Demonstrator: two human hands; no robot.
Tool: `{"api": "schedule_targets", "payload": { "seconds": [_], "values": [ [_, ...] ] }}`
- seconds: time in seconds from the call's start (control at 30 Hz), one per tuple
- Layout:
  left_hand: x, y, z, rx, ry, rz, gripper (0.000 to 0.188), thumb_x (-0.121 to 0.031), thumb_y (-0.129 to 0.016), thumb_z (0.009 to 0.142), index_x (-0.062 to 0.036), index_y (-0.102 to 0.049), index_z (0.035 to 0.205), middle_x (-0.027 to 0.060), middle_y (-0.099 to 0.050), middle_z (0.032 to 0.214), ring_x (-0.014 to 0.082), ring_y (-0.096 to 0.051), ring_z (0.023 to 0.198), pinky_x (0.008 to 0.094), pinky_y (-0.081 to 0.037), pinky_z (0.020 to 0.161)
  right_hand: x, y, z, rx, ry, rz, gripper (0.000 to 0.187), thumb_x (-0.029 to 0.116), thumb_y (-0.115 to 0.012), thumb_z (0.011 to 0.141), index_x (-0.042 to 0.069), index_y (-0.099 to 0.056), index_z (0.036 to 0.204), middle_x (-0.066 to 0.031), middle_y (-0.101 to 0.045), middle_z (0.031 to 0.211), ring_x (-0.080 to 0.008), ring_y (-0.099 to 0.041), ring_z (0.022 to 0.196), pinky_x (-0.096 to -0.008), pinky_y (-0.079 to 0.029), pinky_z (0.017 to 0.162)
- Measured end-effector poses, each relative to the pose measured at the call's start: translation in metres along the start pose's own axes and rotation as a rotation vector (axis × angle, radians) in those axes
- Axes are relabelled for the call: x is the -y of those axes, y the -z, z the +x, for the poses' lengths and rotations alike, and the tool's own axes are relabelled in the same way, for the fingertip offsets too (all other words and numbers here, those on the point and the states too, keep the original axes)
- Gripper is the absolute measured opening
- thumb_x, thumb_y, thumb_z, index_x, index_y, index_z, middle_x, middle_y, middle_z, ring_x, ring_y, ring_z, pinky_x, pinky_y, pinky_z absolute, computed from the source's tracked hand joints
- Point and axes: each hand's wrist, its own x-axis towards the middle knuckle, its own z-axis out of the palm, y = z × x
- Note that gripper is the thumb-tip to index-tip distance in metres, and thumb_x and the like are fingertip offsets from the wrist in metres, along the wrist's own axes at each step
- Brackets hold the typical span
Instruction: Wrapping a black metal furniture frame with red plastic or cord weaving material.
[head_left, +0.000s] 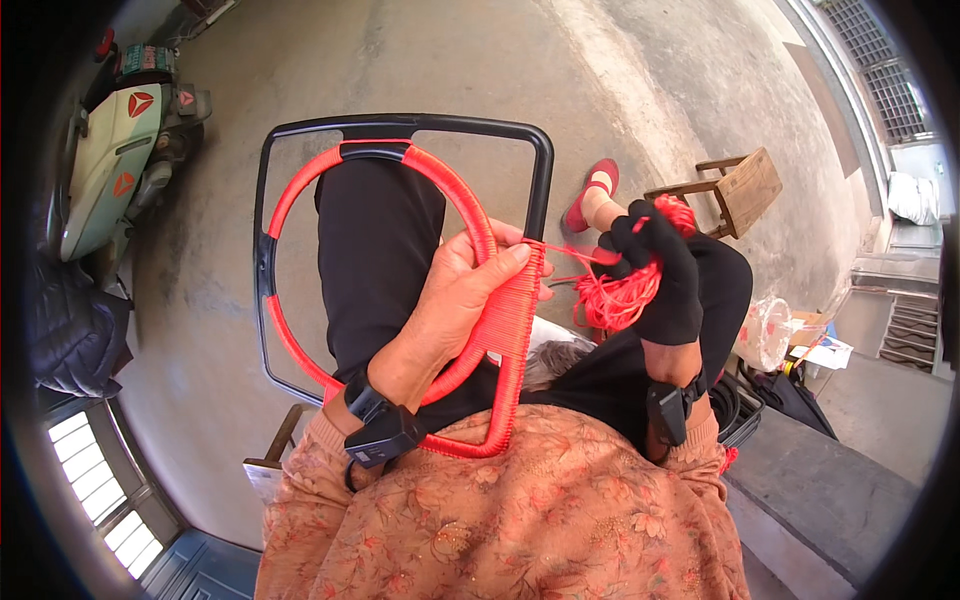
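Note:
On my lap rests a black metal frame (545,190), squarish with rounded corners and a ring inside it. Red cord wraps much of the ring (290,195) and the lower right side; a dense band of cord (505,325) joins the two there. My bare left hand (460,285) is closed around this wrapped part, its thumb pressing near the upper end of the wrapping. In a black glove with bare wrist, my right hand (660,275) is closed on a loose bundle of red cord (615,300). Strands run from the bundle to the frame beside my left thumb.
A small wooden stool (745,190) is on the concrete floor at the right. At the far left stands a pale scooter (120,170), with a dark padded jacket (75,325) nearer. A clear plastic bag (765,335) and a grey ledge (820,480) are at my right.

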Motion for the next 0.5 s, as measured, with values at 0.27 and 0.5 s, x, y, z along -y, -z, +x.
{"api": "schedule_targets", "payload": {
  "seconds": [0.27, 0.5],
  "values": [
    [-0.001, -0.006, 0.010, -0.076, 0.063, -0.009, 0.010, -0.012, -0.059, 0.092, -0.0044, -0.054, 0.092, 0.0096, -0.063, 0.077, 0.0220, -0.068, 0.064, 0.0304, -0.056, 0.055, -0.022, -0.016, 0.021, -0.097, -0.156, -0.652, 0.022, 0.021, -0.069, 0.083, 0.001, -0.061, 0.075, -0.0014, -0.058, 0.062, -0.0083, -0.054, 0.056, -0.0258, -0.041, 0.052],
    [0.010, -0.003, 0.007, -0.095, 0.051, -0.031, 0.009, -0.009, -0.059, 0.091, -0.0033, -0.054, 0.087, 0.0102, -0.062, 0.073, 0.0215, -0.067, 0.063, 0.0316, -0.058, 0.058, -0.026, -0.017, 0.010, -0.077, -0.311, -0.678, 0.019, 0.018, -0.066, 0.086, 0.003, -0.060, 0.077, 0.0007, -0.055, 0.065, -0.0065, -0.050, 0.058, -0.0244, -0.040, 0.054]
  ]
}}
